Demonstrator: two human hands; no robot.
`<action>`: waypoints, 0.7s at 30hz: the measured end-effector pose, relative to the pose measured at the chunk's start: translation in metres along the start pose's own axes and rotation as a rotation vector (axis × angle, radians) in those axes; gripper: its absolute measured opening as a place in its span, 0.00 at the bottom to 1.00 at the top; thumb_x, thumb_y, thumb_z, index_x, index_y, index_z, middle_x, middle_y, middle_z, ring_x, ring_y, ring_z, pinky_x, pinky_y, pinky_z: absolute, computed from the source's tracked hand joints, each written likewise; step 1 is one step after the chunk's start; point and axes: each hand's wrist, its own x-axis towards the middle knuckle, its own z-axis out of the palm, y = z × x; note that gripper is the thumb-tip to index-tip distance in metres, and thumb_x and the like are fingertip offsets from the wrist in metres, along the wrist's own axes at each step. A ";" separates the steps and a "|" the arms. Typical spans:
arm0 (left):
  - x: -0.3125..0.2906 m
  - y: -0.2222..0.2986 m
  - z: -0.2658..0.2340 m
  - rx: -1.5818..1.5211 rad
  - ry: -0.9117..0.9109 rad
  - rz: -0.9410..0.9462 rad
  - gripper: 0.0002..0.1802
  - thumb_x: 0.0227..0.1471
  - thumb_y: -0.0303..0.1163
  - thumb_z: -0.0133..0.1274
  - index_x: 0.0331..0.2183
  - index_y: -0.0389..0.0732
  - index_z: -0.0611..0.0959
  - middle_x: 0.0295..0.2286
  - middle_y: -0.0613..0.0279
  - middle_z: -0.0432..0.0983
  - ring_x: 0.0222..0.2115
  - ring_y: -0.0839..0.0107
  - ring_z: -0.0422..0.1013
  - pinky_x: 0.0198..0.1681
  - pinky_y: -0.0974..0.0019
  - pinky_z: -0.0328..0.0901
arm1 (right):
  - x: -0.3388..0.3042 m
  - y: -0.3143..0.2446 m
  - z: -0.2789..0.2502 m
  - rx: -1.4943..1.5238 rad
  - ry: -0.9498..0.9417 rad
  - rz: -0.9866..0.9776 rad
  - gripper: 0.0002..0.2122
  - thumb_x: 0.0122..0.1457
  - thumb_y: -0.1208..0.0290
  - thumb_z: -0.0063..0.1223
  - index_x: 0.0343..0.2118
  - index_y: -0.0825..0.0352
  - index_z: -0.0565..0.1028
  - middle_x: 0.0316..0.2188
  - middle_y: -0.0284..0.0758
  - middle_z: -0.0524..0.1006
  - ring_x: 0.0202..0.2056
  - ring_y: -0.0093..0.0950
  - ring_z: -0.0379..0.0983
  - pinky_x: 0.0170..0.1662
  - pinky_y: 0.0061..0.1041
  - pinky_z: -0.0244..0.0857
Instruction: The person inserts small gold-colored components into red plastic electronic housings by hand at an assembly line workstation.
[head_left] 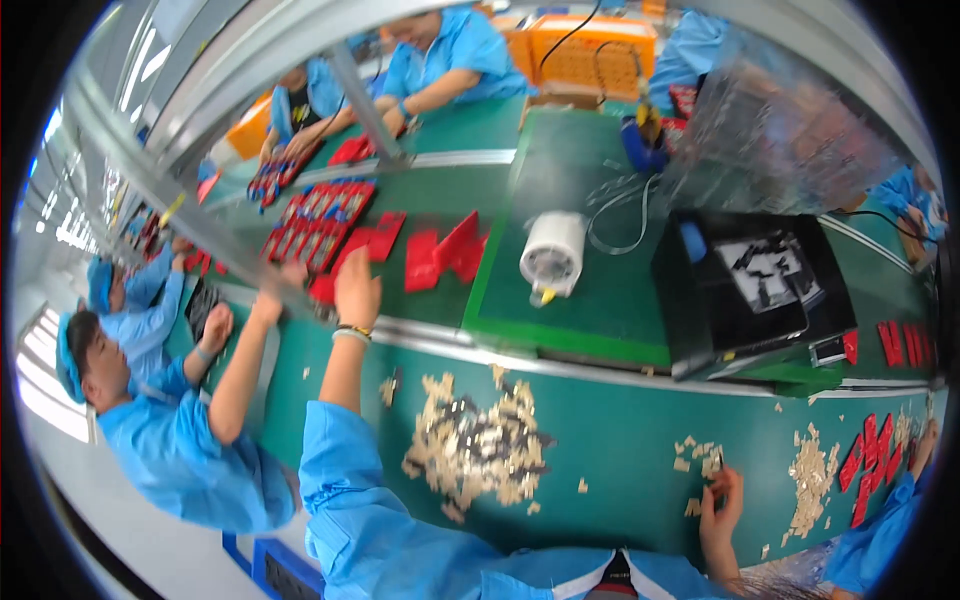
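My left hand [357, 290] reaches far forward over the moving-line side of the bench, fingers extended, beside red flat parts [390, 235]. Its fingertips come close to one red part; no firm hold shows. Low on the right, my right hand [722, 505] pinches a small dark strip [720, 459] above scattered pale tabs [683, 463]. Between my arms lies a large heap of pale and dark small pieces [475, 440] on the green bench [610, 430].
A black box [690, 300] and a white cylinder [552, 250] stand on a raised green board beyond the bench. A metal post [365, 105] crosses ahead of a red tray [318, 222]. Co-workers sit left, ahead and right; another pale heap [808, 485] lies right.
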 end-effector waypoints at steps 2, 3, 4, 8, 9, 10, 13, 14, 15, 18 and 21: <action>0.003 -0.065 0.038 0.322 -0.049 -0.199 0.28 0.43 0.23 0.53 0.49 0.38 0.68 0.45 0.47 0.69 0.43 0.52 0.69 0.43 0.53 0.66 | 0.001 0.003 0.002 0.034 0.007 0.012 0.23 0.47 0.87 0.50 0.49 0.69 0.67 0.35 0.36 0.71 0.27 0.23 0.66 0.29 0.18 0.61; 0.015 -0.066 0.050 0.288 -0.396 -0.444 0.18 0.46 0.27 0.52 0.42 0.40 0.73 0.43 0.50 0.71 0.41 0.54 0.71 0.39 0.54 0.68 | -0.008 0.003 -0.006 0.025 -0.003 0.043 0.25 0.47 0.87 0.50 0.51 0.69 0.66 0.35 0.37 0.71 0.27 0.24 0.66 0.29 0.19 0.62; 0.006 -0.097 0.054 0.484 -0.346 -0.467 0.12 0.47 0.31 0.53 0.36 0.41 0.77 0.39 0.55 0.72 0.37 0.57 0.73 0.36 0.55 0.69 | -0.004 -0.007 -0.007 0.009 -0.018 -0.010 0.25 0.47 0.87 0.50 0.52 0.69 0.65 0.35 0.38 0.72 0.27 0.25 0.67 0.29 0.20 0.63; 0.017 -0.071 0.062 0.434 -0.163 -0.349 0.12 0.40 0.32 0.54 0.33 0.42 0.77 0.34 0.58 0.72 0.38 0.58 0.69 0.40 0.53 0.64 | -0.003 0.005 -0.011 -0.020 0.072 -0.023 0.25 0.48 0.87 0.50 0.52 0.69 0.64 0.36 0.39 0.72 0.28 0.26 0.69 0.30 0.21 0.64; 0.016 -0.072 0.050 0.371 -0.035 -0.381 0.12 0.39 0.30 0.54 0.31 0.43 0.76 0.32 0.57 0.72 0.37 0.57 0.69 0.38 0.52 0.64 | 0.000 0.002 -0.005 -0.004 0.071 -0.036 0.25 0.48 0.87 0.50 0.52 0.69 0.64 0.36 0.39 0.72 0.29 0.26 0.69 0.30 0.22 0.64; 0.016 -0.063 0.039 0.282 0.006 -0.343 0.10 0.39 0.29 0.53 0.30 0.42 0.75 0.31 0.57 0.73 0.36 0.56 0.69 0.38 0.52 0.63 | -0.003 0.000 -0.005 -0.001 0.069 -0.040 0.25 0.48 0.87 0.50 0.52 0.69 0.64 0.36 0.40 0.72 0.29 0.26 0.69 0.31 0.23 0.65; 0.011 -0.062 0.003 -0.047 -0.011 -0.291 0.05 0.38 0.23 0.51 0.24 0.38 0.74 0.29 0.53 0.72 0.33 0.52 0.67 0.37 0.51 0.63 | 0.008 -0.008 0.006 0.068 0.013 -0.129 0.24 0.49 0.88 0.50 0.51 0.69 0.64 0.37 0.40 0.72 0.29 0.26 0.70 0.32 0.23 0.65; 0.005 -0.054 -0.003 -0.074 -0.057 -0.223 0.08 0.38 0.24 0.52 0.27 0.38 0.74 0.32 0.52 0.72 0.36 0.51 0.67 0.39 0.52 0.64 | 0.013 -0.012 0.007 0.063 -0.011 -0.124 0.24 0.49 0.88 0.50 0.51 0.69 0.64 0.37 0.40 0.72 0.29 0.26 0.70 0.32 0.23 0.65; -0.001 -0.051 -0.010 -0.096 -0.097 -0.153 0.11 0.38 0.24 0.53 0.30 0.38 0.75 0.35 0.51 0.72 0.39 0.50 0.67 0.41 0.52 0.64 | 0.018 -0.015 0.010 0.086 -0.032 -0.156 0.24 0.49 0.88 0.50 0.51 0.68 0.65 0.36 0.40 0.72 0.29 0.26 0.70 0.32 0.23 0.65; -0.014 -0.057 -0.007 -0.083 -0.152 -0.146 0.33 0.38 0.31 0.58 0.50 0.42 0.69 0.51 0.53 0.64 0.54 0.52 0.59 0.55 0.51 0.59 | 0.023 -0.019 0.013 0.141 -0.090 -0.213 0.24 0.49 0.88 0.50 0.51 0.68 0.65 0.36 0.40 0.72 0.29 0.26 0.70 0.31 0.23 0.66; -0.016 -0.044 0.009 0.078 -0.509 -0.263 0.39 0.41 0.42 0.55 0.57 0.49 0.66 0.58 0.54 0.57 0.59 0.50 0.54 0.58 0.42 0.52 | 0.020 -0.018 0.001 0.132 -0.093 -0.217 0.25 0.49 0.88 0.49 0.52 0.69 0.64 0.36 0.40 0.72 0.30 0.26 0.70 0.31 0.22 0.66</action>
